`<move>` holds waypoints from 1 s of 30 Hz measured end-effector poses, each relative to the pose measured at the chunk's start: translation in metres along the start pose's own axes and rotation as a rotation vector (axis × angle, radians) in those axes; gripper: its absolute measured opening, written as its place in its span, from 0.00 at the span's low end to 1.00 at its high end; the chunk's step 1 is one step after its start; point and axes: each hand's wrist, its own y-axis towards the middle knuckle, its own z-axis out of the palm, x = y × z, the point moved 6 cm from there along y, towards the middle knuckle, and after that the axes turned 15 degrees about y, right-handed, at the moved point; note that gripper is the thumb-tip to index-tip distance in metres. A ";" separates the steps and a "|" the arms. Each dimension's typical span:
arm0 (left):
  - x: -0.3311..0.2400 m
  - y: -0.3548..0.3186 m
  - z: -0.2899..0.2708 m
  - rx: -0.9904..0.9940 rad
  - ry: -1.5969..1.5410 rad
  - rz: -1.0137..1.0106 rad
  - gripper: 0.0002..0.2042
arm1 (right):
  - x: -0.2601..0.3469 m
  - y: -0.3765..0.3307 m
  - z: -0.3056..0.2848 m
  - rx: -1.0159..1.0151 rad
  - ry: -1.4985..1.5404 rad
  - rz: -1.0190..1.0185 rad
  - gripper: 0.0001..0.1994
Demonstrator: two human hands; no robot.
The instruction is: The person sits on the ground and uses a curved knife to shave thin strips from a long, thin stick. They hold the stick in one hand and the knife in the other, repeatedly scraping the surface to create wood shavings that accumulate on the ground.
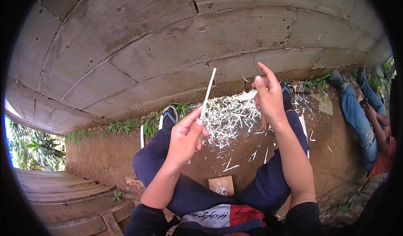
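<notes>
Navy trousers [195,194] covered the person's spread legs, and a wooden block [225,181] showed between them. Above the knee, the left hand [184,134] was clamped on the lower end of a white stick [209,89], which slanted upward, clear of the ground. The right hand [268,94], well apart from it, was clamped on a knife [254,62], thin blade up. Beyond, pale shavings [228,120] lay heaped on the soil [98,156], near a sandal [170,114]. Farther right was another person in jeans [357,120]; behind everything rose a wall [168,55].
</notes>
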 end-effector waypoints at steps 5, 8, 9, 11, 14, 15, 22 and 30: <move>-0.003 0.010 0.005 -0.037 0.003 0.084 0.21 | -0.011 -0.025 0.045 0.187 0.440 0.331 0.27; -0.007 0.011 0.007 -0.088 -0.022 0.127 0.19 | -0.019 -0.039 0.068 0.268 0.434 0.452 0.26; -0.008 0.011 0.009 -0.079 -0.027 0.137 0.18 | -0.021 -0.042 0.074 0.296 0.473 0.462 0.27; -0.010 0.012 0.010 -0.072 -0.025 0.142 0.16 | -0.023 -0.045 0.083 0.340 0.495 0.414 0.26; -0.012 0.013 0.009 -0.080 0.001 0.140 0.14 | -0.027 -0.043 0.087 0.347 0.463 0.376 0.25; -0.012 0.013 0.008 -0.086 0.018 0.145 0.14 | -0.026 -0.039 0.085 0.336 0.464 0.360 0.25; -0.007 0.010 0.007 -0.088 0.156 0.124 0.08 | 0.010 0.021 0.014 -0.060 0.613 0.109 0.22; -0.010 0.004 0.001 -0.102 0.199 0.099 0.07 | 0.027 0.039 -0.047 -0.248 0.793 0.022 0.23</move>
